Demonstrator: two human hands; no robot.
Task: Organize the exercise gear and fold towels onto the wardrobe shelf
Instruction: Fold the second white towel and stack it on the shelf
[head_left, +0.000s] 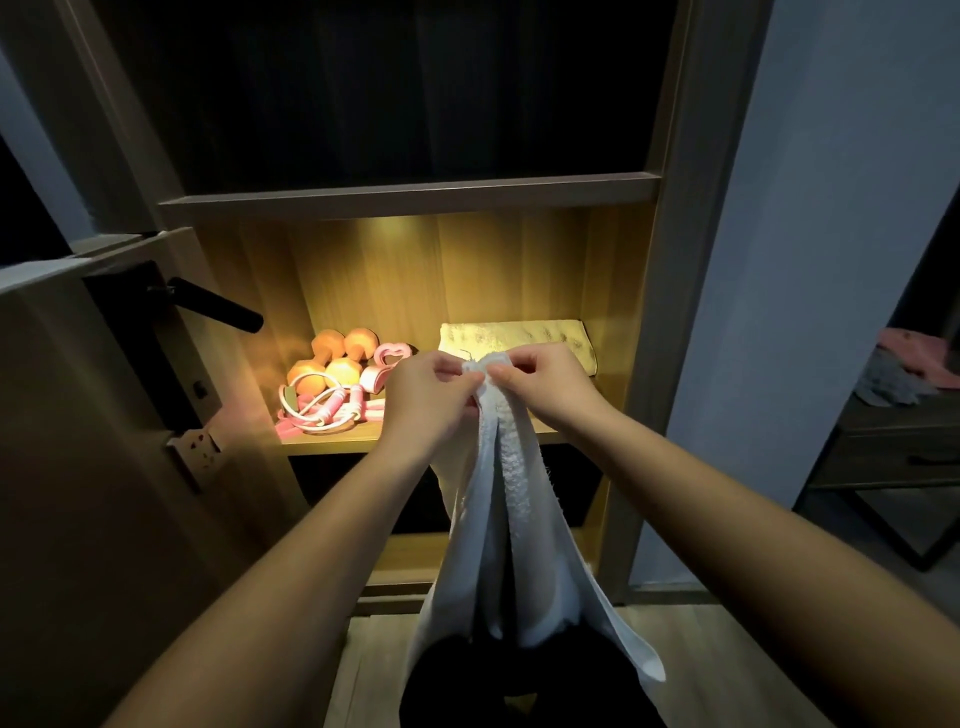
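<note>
Both hands pinch a white terry towel.
The left hand (427, 396) and right hand (540, 382) clamp fingertips on the white terry towel (511, 499), which hangs below them; a folded cream towel (514, 338) lies beyond.

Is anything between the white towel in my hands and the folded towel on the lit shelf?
Nothing visible. The left hand and right hand pinch the white towel before the shelf; the folded towel lies uncovered at right, the dumbbells and jump rope off to the left.
</note>
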